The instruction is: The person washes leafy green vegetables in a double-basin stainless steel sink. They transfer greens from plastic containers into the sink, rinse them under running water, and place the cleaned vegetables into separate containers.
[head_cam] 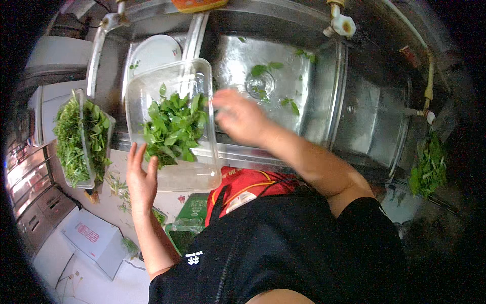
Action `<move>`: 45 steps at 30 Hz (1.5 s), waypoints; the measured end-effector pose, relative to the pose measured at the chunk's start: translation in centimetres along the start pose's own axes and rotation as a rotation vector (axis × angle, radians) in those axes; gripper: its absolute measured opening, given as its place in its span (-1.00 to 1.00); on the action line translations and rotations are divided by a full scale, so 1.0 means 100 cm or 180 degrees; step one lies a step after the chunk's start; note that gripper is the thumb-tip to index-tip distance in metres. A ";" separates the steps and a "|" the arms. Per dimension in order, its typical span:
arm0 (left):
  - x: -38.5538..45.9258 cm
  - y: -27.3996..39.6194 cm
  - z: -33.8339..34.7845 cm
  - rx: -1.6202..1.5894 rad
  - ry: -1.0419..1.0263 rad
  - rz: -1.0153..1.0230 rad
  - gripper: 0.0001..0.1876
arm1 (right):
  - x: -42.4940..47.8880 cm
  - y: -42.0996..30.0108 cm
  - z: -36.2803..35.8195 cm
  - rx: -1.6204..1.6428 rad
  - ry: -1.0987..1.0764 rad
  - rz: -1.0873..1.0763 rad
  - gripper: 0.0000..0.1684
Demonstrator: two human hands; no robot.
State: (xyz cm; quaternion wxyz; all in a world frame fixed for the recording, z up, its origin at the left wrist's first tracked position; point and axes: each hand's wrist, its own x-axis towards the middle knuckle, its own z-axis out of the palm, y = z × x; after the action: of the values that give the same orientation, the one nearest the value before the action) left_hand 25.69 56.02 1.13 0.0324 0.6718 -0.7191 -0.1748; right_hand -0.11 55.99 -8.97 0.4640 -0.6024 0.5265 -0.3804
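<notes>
A clear plastic tub (190, 174) rests over the front edge and divider of a steel sink, with wet leafy greens (172, 129) inside it. At the tub's left side my left hand (141, 173) has its fingers apart, near or against the greens and the wall; the exact contact is unclear. My right hand (237, 114) is blurred, just right of the tub above the middle basin (319, 87). Nothing shows in it, though its fingertips are smeared by motion. Loose leaves (260, 70) lie in shallow water around the drain of that basin.
A white plate (157, 55) stands in the left basin. Another tub heaped with greens (72, 148) sits at the left. Behind are taps (341, 26); a third basin (364, 114) and hanging greens (429, 167) are at the right. A white box (93, 235) and green container (182, 235) are below left.
</notes>
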 end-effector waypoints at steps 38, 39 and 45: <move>0.094 0.088 0.325 0.1199 -0.3606 -0.0182 -0.68 | -0.071 0.180 -0.053 -0.0274 -0.2819 0.2356 -0.84; 0.098 0.098 0.326 0.1270 -0.3638 0.0419 -0.71 | -0.066 0.179 -0.058 -0.0135 -0.2594 0.2369 -0.81; 0.153 0.119 0.338 -0.1369 -0.0773 -0.0323 -0.74 | 0.000 0.234 -0.117 0.0759 0.0954 0.2187 -0.58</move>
State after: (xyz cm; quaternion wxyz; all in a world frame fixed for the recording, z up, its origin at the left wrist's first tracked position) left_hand 3.33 48.47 -29.87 0.0792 0.6587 -0.6294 -0.4045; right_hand -17.77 53.76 -28.12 0.5490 -0.2707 0.7114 -0.3452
